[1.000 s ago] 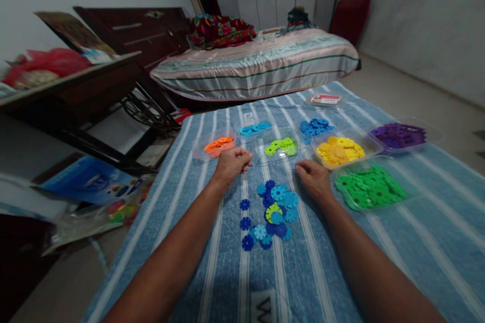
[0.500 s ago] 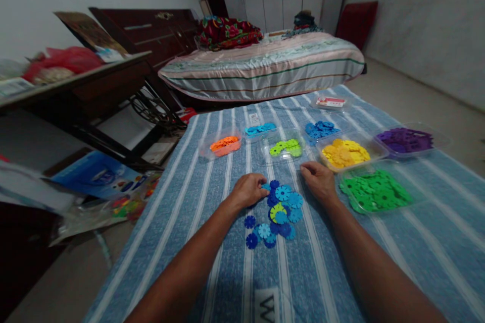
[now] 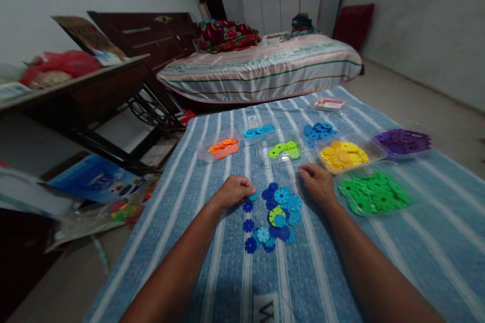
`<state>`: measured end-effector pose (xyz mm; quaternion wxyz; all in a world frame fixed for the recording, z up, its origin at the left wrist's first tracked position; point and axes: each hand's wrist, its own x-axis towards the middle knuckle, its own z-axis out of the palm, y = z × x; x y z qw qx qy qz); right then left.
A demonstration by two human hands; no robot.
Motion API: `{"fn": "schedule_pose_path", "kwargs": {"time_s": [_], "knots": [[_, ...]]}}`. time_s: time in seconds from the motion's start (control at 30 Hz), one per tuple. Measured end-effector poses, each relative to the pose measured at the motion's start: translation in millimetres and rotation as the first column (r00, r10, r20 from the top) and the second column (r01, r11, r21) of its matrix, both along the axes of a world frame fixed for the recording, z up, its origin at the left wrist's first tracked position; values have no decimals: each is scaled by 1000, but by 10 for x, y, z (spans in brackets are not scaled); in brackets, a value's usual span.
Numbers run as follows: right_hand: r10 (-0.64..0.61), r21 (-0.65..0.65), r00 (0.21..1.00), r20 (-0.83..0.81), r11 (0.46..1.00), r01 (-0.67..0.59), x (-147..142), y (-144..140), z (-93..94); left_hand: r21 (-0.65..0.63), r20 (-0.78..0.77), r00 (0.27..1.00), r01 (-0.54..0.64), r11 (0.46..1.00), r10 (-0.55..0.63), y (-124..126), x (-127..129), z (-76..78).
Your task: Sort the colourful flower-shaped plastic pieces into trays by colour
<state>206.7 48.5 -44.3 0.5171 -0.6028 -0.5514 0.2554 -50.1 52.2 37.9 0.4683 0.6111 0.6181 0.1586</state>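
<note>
My left hand pinches a light blue snowflake disc at its fingertips, low over the cloth. Just below it, a few dark blue discs lie in a rough column. A loose pile of dark blue and light blue discs lies to the right, between my hands, with a lime green disc among them. My right hand rests on the cloth, fingers curled closed, and nothing shows in it. Beyond it stands a clear tub of yellow discs.
Clear tubs hold orange discs, sky blue discs, lime discs, blue discs, purple discs and green discs. A labelled clear container sits at the far edge of the striped cloth. A bed stands behind.
My left hand has moved left, away from the pile, with the light blue disc. Another dark blue disc now shows below that hand in the column. My right hand stays in place.
</note>
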Motion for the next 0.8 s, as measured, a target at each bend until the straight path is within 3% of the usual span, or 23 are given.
{"fn": "schedule_pose_path", "kwargs": {"time_s": [0.2,0.3,0.37,0.43,0.5,0.57,0.8], "knots": [[13,13,1000,3,1000,-13,-13,-4,27,27,-21,993,-119,992,120,330,-94,315],[14,16,1000,1,1000,-14,-17,-12,31,101,184,941,-307,946,286,655,78,509],[5,14,1000,1,1000,-5,-17,-16,25,95,371,850,-435,895,374,863,221,615],[1,10,1000,4,1000,-1,-15,-16,16,82,449,779,-524,848,438,1004,332,666],[3,8,1000,8,1000,-3,-14,-13,9,80,438,776,-536,841,453,1044,378,646],[6,11,1000,10,1000,-6,-13,-10,7,92,379,821,-492,866,427,984,351,565],[1,15,1000,18,1000,-1,-2,-16,25,108,165,941,-316,943,297,370,4,262]]}}
